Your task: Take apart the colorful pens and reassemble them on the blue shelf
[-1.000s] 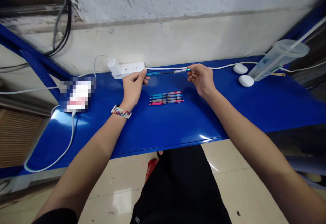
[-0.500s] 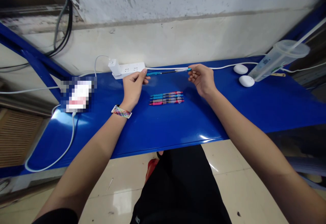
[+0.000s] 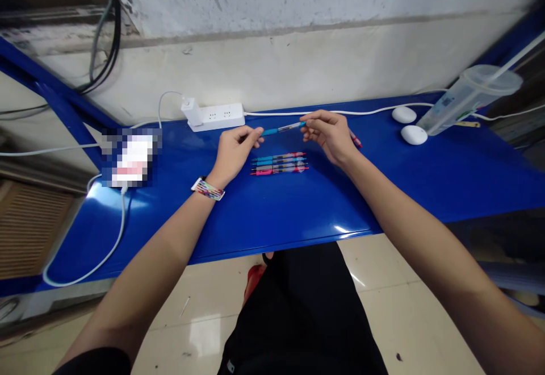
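Between my hands is a pen [image 3: 288, 127] with a blue grip and a clear barrel, held nearly level above the blue table [image 3: 272, 210]. My left hand [image 3: 237, 146] pinches its blue grip end between thumb and fingers. At the other end, my right hand [image 3: 328, 134] is closed on the blue tip part. Whether the two parts of the pen meet fully is too small to tell. Just below lies a neat row of several pens [image 3: 279, 169] with blue, grey and pink grips. A pink pen [image 3: 356, 138] shows partly behind my right hand.
A white power strip [image 3: 221, 116] with a plugged-in charger [image 3: 192, 112] stands by the wall. On the left lies a blurred-out phone [image 3: 134, 159] on a cable. Two white rounded objects [image 3: 414, 134] and a tilted clear plastic container [image 3: 453, 102] are at the right.
My hands have come closer together, bringing the grip part and the clear barrel together over the bare refill between them. Both hands are slightly nearer the row of pens.
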Available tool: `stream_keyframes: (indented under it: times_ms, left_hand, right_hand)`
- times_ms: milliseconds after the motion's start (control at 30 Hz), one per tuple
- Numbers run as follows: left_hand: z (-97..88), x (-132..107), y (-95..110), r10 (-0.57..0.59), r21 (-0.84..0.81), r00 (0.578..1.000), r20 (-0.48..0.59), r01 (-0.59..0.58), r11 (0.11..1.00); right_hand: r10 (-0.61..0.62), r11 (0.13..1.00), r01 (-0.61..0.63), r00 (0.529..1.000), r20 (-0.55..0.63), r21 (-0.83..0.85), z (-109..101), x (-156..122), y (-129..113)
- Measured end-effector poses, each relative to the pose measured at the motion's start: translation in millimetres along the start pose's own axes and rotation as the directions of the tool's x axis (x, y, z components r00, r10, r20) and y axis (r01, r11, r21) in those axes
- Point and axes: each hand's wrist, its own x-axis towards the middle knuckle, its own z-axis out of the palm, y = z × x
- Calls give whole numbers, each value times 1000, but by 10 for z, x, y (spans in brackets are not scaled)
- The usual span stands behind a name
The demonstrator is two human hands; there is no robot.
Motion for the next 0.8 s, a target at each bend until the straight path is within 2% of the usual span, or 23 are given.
stream_keyframes:
  times_ms: [167,433,533,667,800]
  left_hand:
    - [5,0,-4,17,1,1000,17,-17,1000]
    - [24,-21,9,27,-176,999,29,-21,984]
    - [27,-29,34,4,-179,999,52,6,984]
    - [26,-29,36,43,-157,999,26,-38,987]
    - [17,-23,-2,38,-141,997,63,-29,990]
  right_hand:
    - [-7,1000,7,1000,10,2,9,-4,9]
    - [56,997,-56,998,16,51,19,6,31]
    - [66,996,-67,998,23,60,39,-6,27]
    - [63,995,-65,998,29,73,56,-12,33]
    - [54,993,-58,998,44,106,50,0,55]
